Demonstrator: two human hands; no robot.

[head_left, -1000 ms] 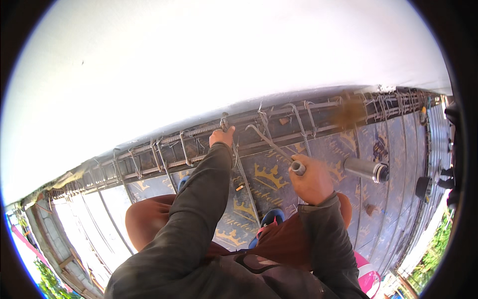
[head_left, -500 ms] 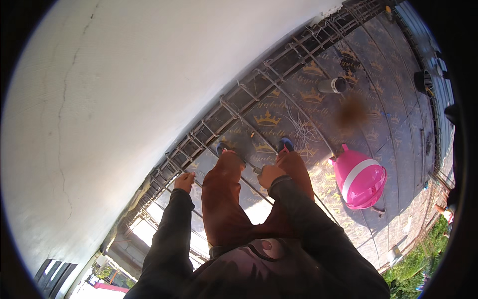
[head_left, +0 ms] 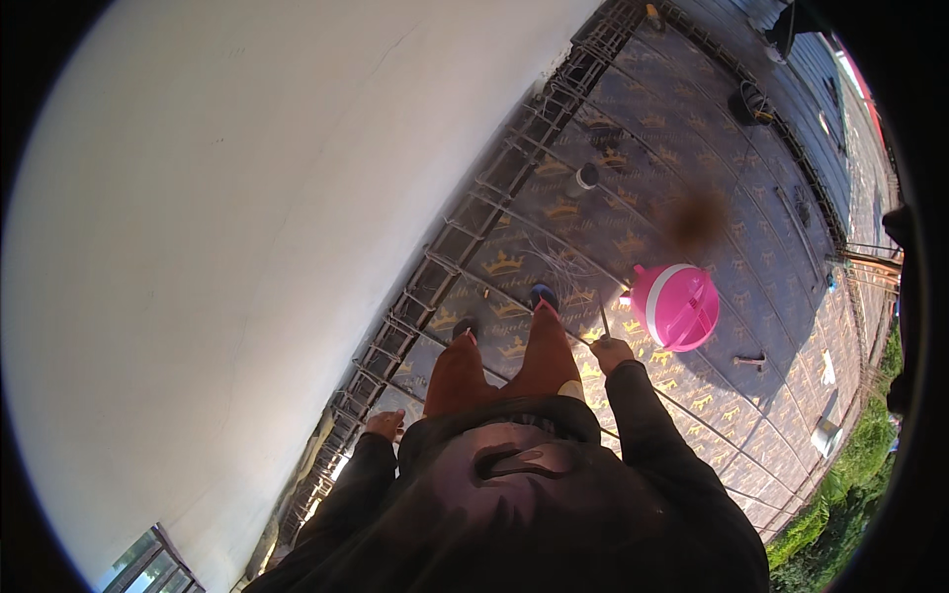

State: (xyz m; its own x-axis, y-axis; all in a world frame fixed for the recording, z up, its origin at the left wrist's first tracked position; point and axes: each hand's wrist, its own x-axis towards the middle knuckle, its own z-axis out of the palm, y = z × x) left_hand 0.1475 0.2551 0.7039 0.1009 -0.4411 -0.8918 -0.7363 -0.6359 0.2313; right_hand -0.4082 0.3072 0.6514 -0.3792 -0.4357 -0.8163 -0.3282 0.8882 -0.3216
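Observation:
My right hand (head_left: 611, 354) is closed around a thin metal rod-like tool (head_left: 604, 321), held to the right of my legs with its tip pointing away from me. The tool's exact kind is too small to tell. Low on the left, beside my thigh and near the wall, my left hand (head_left: 386, 425) has its fingers curled in. Whether anything small is between them is hidden. A bound rebar cage (head_left: 442, 261) runs along the wall's foot, past my left hand. Single steel bars (head_left: 563, 237) cross the printed dark panel floor (head_left: 643, 148) ahead of my feet.
A pink plastic jug (head_left: 682, 314) with a white band stands right of my right hand. Beyond it lies a hammer (head_left: 749, 361). Loose wires (head_left: 563, 265), a grey cylinder (head_left: 581, 180) and a black bucket (head_left: 753, 104) are farther off. A pale wall (head_left: 247, 247) fills the left.
My right hand has swung right, away from my thigh, with the tool. My left hand has dropped nearer my body. The view has turned and I stand more upright.

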